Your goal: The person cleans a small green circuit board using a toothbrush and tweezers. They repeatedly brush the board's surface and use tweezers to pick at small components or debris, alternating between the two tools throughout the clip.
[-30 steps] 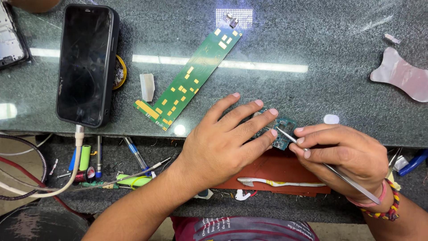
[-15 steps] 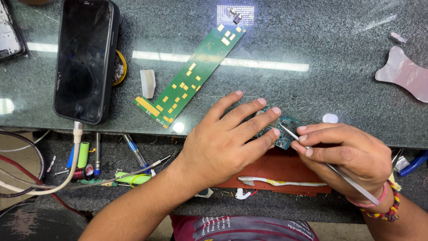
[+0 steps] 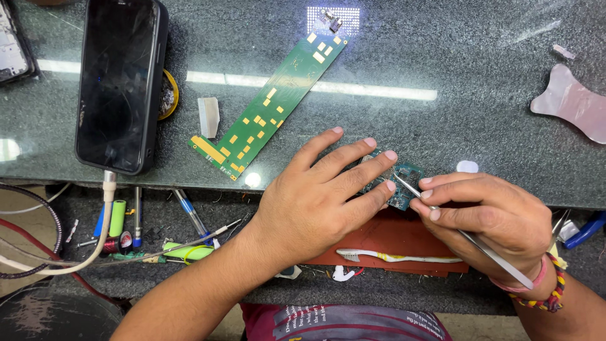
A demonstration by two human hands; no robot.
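Left hand [image 3: 315, 199] lies flat, fingers spread and nearly straight, pressing down on a small teal circuit board [image 3: 404, 183] at the near edge of the stone countertop [image 3: 454, 126]; fingertips cover the board's left part, no curled grip. Right hand [image 3: 489, 218] is closed in a pinch on metal tweezers [image 3: 467, 237], thumb and fingers bunched round the shaft, tip touching the small board's top right of the left fingertips. Small board sits just right of the long green circuit board [image 3: 271, 110], which lies diagonally on the counter. Black smartphone [image 3: 120, 82] lies well left of the long board, white cable [image 3: 95, 240] plugged into its lower end. White block [image 3: 208, 117] just left of the long board. Pink pry pad [image 3: 571, 104] far right of it. Below the counter edge, a white toothbrush [image 3: 398, 257] lies on a red-brown mat [image 3: 391, 237]. Beaded bracelet [image 3: 546, 290] on right wrist.
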